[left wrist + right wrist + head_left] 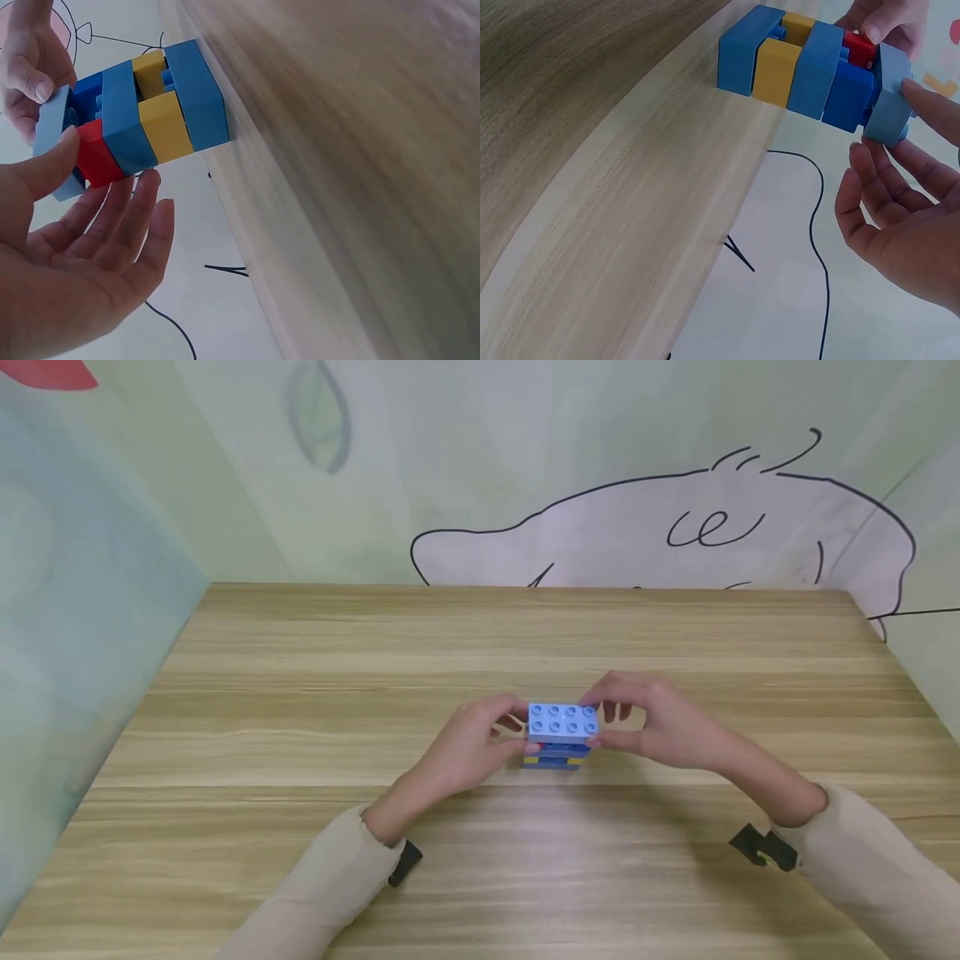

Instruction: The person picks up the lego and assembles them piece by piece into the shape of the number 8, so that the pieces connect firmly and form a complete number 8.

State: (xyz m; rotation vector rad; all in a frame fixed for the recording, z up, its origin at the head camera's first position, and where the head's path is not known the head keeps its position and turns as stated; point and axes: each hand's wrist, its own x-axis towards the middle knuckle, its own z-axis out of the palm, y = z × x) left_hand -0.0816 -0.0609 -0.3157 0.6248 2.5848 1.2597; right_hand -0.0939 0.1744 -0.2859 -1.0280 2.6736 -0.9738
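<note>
A tower of toy building bricks stands on the wooden table. Its light blue top brick (563,722) has two rows of studs facing up. Below that, a red brick (100,154) and a dark blue brick (848,96) sit side by side on a long blue brick (815,71). Two yellow bricks (166,126) and another long blue brick (196,95) form the lower layers. My left hand (472,739) pinches the tower at the red brick, its thumb on the near side. With thumb and forefinger, my right hand (671,727) grips the light blue brick's right end, which tilts slightly over the layer beneath.
The wooden table (315,693) extends around the tower, its back edge meeting a wall (480,460) with printed line drawings. Dark straps with small devices (765,847) are worn at both cuffs, below the light sleeves (870,860).
</note>
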